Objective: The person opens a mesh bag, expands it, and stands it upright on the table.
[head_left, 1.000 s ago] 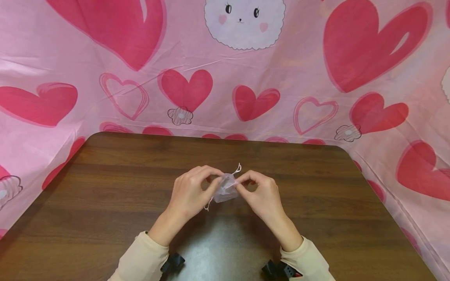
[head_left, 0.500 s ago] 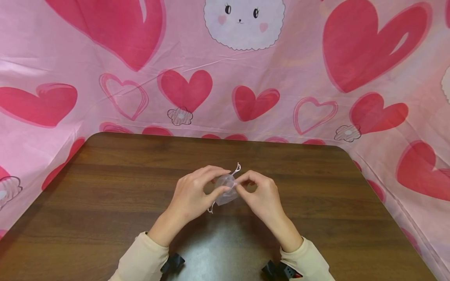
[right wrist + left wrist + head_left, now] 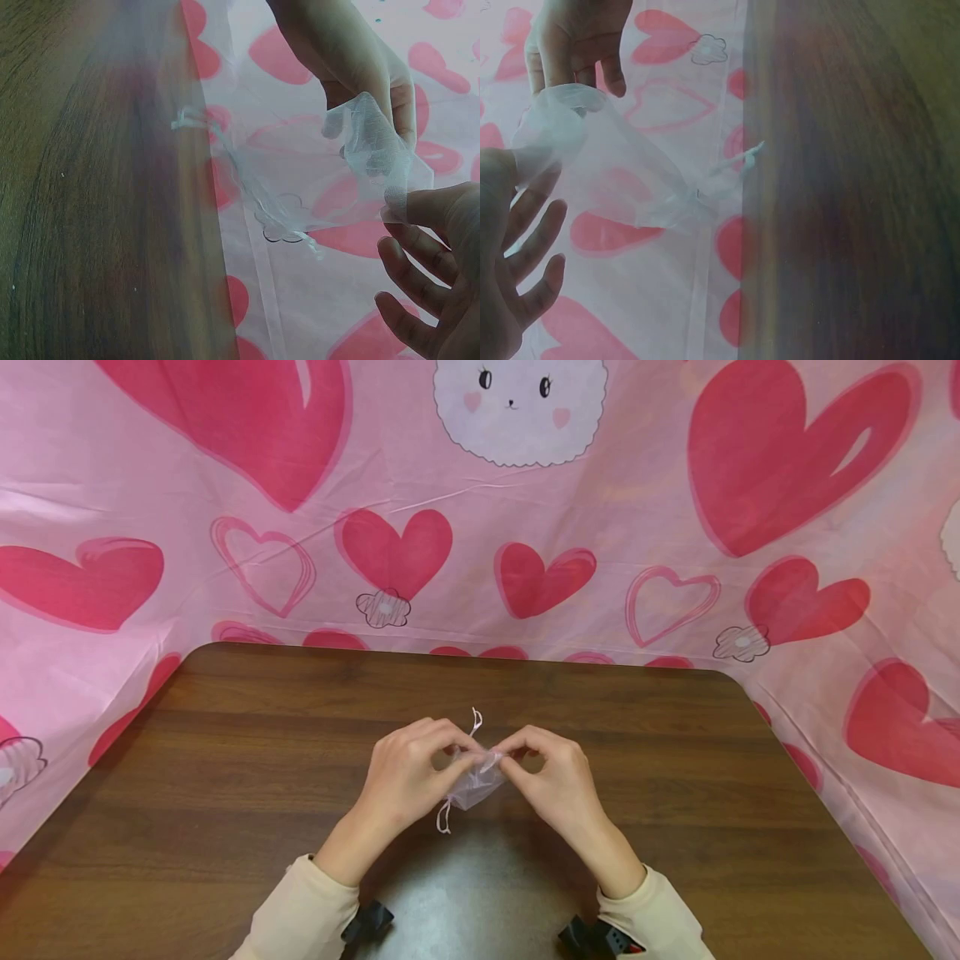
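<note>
A small sheer white drawstring pouch (image 3: 474,787) hangs between both hands above the table. My left hand (image 3: 412,768) pinches one side of its edge between thumb and forefinger. Opposite, the thumb and forefinger of my right hand (image 3: 558,772) pinch the other side, close to the left fingertips. White cord loops (image 3: 444,818) stick out from the pouch on two sides. The right wrist view shows the thin cloth (image 3: 375,161) spread between the hands, with the cord end (image 3: 191,118) towards the table. I see nothing inside the see-through cloth.
Below the hands lies a dark brown wooden table (image 3: 675,793) with rounded far corners. A pink sheet (image 3: 600,510) printed with red hearts hangs behind it and along its sides. Black wrist-worn devices (image 3: 367,922) sit at both cuffs.
Half a second ago my left thumb and forefinger were spread over the pouch; they now pinch its edge. The pouch has tilted, its far cord loop shifting left. My right hand has barely moved.
</note>
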### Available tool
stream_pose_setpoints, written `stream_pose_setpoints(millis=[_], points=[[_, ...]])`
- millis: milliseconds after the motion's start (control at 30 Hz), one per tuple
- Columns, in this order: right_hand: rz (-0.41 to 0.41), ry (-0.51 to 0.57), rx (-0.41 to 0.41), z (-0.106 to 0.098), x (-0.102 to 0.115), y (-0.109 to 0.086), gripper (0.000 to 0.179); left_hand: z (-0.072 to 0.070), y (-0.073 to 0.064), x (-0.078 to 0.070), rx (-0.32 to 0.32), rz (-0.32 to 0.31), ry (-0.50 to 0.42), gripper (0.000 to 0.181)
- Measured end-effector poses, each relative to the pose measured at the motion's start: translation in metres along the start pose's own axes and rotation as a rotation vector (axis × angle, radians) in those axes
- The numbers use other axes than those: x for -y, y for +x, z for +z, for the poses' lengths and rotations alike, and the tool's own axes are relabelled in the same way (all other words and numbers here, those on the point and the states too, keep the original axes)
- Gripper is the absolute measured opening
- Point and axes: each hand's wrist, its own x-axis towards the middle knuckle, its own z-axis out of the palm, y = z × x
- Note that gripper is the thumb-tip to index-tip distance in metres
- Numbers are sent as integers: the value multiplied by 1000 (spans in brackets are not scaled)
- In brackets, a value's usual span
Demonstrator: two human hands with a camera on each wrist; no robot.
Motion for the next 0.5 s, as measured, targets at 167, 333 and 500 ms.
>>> stream_pose_setpoints(millis=[167, 333, 500], points=[[-30, -1, 5, 1, 0, 0, 13, 0, 0, 1, -18, -23, 21, 14], [-48, 19, 7, 1, -1, 0, 14, 0, 0, 1, -34, -31, 23, 17], [-45, 32, 11, 1, -1, 0, 10, 0, 0, 0, -31, -26, 10, 18]])
